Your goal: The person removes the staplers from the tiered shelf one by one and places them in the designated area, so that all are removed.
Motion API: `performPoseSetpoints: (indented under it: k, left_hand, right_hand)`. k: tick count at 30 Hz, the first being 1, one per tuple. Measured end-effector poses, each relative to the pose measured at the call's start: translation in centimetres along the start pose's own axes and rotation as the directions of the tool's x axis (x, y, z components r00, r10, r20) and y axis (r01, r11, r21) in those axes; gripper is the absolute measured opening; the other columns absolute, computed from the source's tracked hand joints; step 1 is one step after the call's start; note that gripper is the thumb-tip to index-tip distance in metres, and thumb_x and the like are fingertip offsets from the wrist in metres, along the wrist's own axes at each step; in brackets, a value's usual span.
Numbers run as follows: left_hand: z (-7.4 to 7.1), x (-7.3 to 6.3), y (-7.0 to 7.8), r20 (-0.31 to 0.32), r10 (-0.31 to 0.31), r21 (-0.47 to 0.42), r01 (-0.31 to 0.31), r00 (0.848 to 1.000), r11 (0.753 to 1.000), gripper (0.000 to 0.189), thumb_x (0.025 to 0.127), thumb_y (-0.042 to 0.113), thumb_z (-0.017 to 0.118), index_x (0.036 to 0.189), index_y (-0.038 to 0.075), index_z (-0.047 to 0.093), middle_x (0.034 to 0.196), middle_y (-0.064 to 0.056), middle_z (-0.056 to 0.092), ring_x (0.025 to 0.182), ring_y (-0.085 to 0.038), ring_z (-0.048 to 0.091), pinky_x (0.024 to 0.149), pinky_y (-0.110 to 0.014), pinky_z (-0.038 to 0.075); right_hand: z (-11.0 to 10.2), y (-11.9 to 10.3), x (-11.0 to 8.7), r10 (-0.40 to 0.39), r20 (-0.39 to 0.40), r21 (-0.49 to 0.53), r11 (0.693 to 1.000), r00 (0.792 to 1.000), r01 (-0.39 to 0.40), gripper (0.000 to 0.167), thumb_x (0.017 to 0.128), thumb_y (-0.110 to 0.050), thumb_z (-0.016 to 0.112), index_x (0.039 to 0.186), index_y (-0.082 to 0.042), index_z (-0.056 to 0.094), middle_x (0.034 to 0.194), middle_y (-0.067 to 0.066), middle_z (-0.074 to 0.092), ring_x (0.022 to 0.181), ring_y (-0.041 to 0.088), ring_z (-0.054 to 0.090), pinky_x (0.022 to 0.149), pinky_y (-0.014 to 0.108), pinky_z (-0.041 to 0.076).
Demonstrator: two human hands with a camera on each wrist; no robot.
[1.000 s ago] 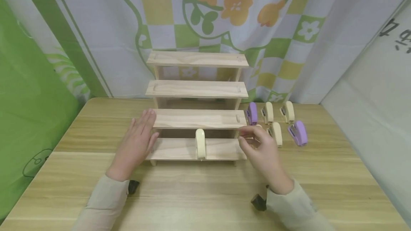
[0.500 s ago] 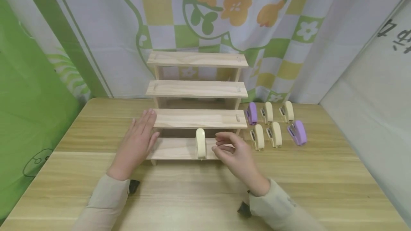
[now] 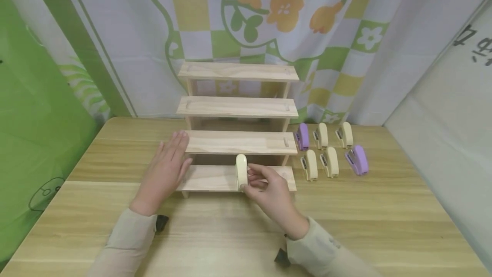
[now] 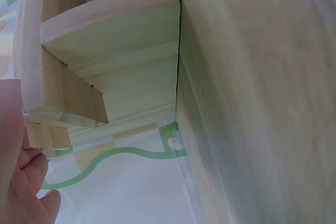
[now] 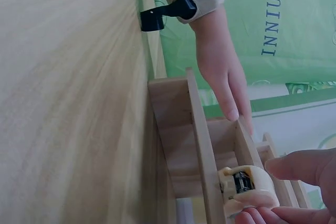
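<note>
A cream stapler (image 3: 241, 169) stands upright near the middle of the lowest step of a wooden stepped rack (image 3: 207, 178). Thumb and fingertips of my right hand (image 3: 272, 192) hold it from the right side. In the right wrist view the metal end of the stapler (image 5: 260, 190) faces the camera, between the thumb and the fingers. My left hand (image 3: 163, 172) lies with straight fingers at the left end of the second step from the bottom. Part of that hand (image 4: 21, 182) shows beside the rack's side panel (image 4: 121, 51) in the left wrist view.
Right of the rack, several staplers stand in two rows on the wooden table (image 3: 230, 234): cream ones, such as the front stapler (image 3: 309, 165), a purple stapler (image 3: 303, 136) at the back and another purple stapler (image 3: 357, 160) at the right. A patterned curtain (image 3: 146, 54) hangs behind.
My right hand has moved left from beside the front row of staplers to the cream stapler on the lowest step and taken hold of it. The left hand has stayed in place.
</note>
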State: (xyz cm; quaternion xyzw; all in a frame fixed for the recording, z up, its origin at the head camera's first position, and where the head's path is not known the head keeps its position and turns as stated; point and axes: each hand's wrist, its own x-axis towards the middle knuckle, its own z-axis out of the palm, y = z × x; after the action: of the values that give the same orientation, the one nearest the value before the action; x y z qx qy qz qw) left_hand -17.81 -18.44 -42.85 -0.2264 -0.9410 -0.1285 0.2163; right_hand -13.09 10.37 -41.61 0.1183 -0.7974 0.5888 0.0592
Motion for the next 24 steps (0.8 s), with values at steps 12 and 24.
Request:
performPoseSetpoints:
  k: [12,24]
  left_hand:
    - [-0.02,-0.02,-0.02,-0.005,-0.006,-0.007,0.006,1.000,1.000,0.069,0.104,0.024,0.055,0.159,-0.002,0.023,0.163,-0.022,0.026,0.151,-0.039,0.025,0.124,-0.057,0.015]
    - [-0.03,0.01,0.01,0.004,-0.005,0.005,0.005,1.000,1.000,0.069,0.104,0.025,0.055,0.159,-0.002,0.021,0.163,-0.022,0.026,0.151,-0.039,0.024,0.124,-0.057,0.015]
  right_hand:
    - [0.68,0.16,0.23,-0.016,0.009,-0.080,0.997,1.000,0.017,0.054,0.077,0.010,0.080,0.127,0.012,0.060,0.112,0.020,0.067,0.105,0.033,0.067,0.090,0.024,0.059]
    - [0.91,0.52,0.41,0.008,0.001,-0.039,0.999,1.000,-0.008,0.055,0.075,0.013,0.080,0.127,0.012,0.060,0.113,0.021,0.065,0.106,0.034,0.067,0.089,0.023,0.059]
